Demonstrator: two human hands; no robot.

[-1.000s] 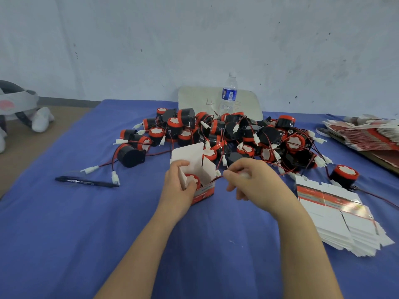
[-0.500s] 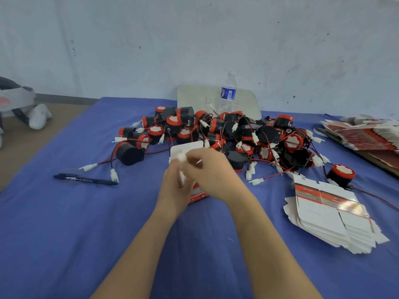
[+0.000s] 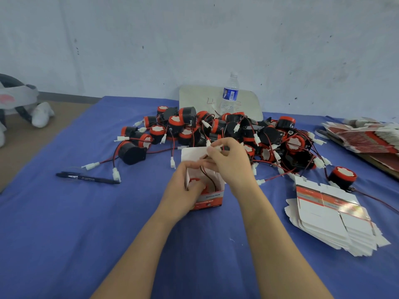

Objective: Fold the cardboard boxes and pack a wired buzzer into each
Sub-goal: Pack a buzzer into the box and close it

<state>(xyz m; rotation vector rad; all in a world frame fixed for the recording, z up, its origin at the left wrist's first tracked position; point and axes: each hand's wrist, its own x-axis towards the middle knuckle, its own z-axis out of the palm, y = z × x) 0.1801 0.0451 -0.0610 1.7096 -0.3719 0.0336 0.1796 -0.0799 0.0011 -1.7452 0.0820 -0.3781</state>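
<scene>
A small red-and-white cardboard box stands open on the blue cloth, its white lid flap raised at the back. A red-topped buzzer lies inside, its red and black wires looping up out of the box. My left hand grips the box's left wall, thumb at the opening. My right hand hovers above the box and pinches the wire's white connector. Behind them is a heap of black-and-red wired buzzers.
A stack of flat unfolded boxes lies at the right, another pile at the far right edge. A black pen lies to the left. A water bottle and a white board stand by the wall.
My right hand came from the right of the box to above it, carrying the connector and wires over the opening. My left hand stayed on the box.
</scene>
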